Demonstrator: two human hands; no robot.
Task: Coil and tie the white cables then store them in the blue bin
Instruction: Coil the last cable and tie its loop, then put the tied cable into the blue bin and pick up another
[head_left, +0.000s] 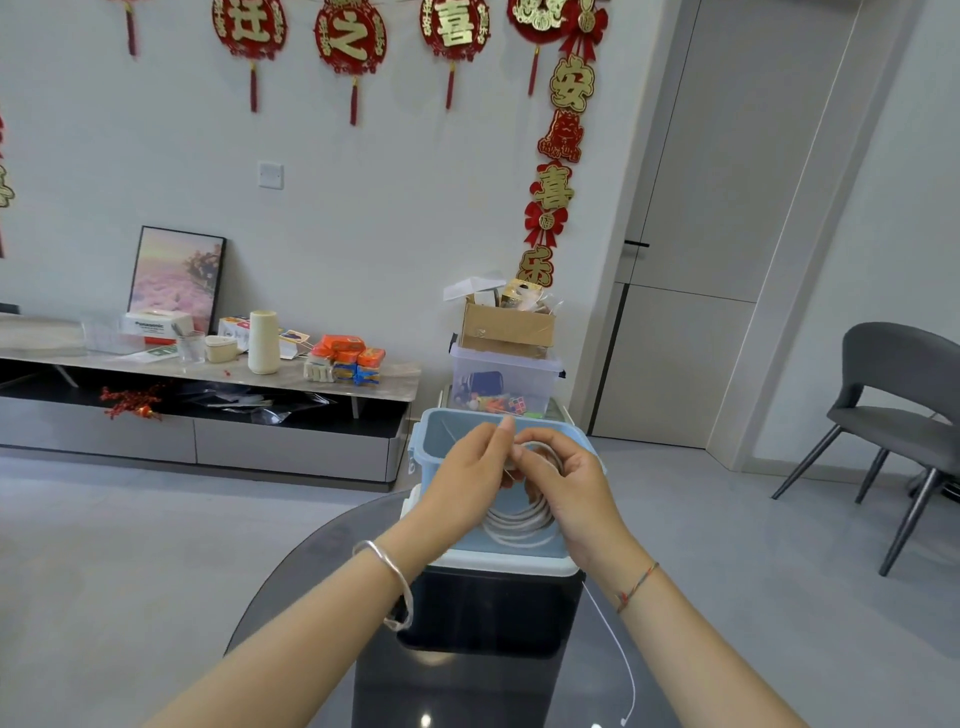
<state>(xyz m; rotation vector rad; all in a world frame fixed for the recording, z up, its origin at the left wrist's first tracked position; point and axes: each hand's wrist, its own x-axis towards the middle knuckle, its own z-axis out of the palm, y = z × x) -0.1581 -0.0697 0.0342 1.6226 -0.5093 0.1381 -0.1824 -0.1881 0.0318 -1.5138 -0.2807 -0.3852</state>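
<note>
- Over the bin, both hands meet on one coil of white cable, held upright so the loop faces me.
- Right hand: fingers curled round the coil's upper right arc, carrying its weight. The lower arc hangs free between the wrists, just above the bin mouth.
- Left hand: thumb and forefinger pinched together at the coil's top, fingertips touching the right hand's. Can't tell whether they pinch a tie or the cable's own end; too small.
- My read: tying step, wrap not yet closed.
- Key geometry: the loop plane is vertical and the tie spot is at the top, between the two grips. The bin opening lies straight below, so I'd expect a plain drop once tied, no sideways carry.
- The right hand is the anchor; the left is nearer the tie spot and free to wind.
- Loose cable trails across the table under the right forearm, uncoiled, well apart from the coil. It's nearer the right hand.
- Risk: letting the pinch go early could spring the turns open.
</note>
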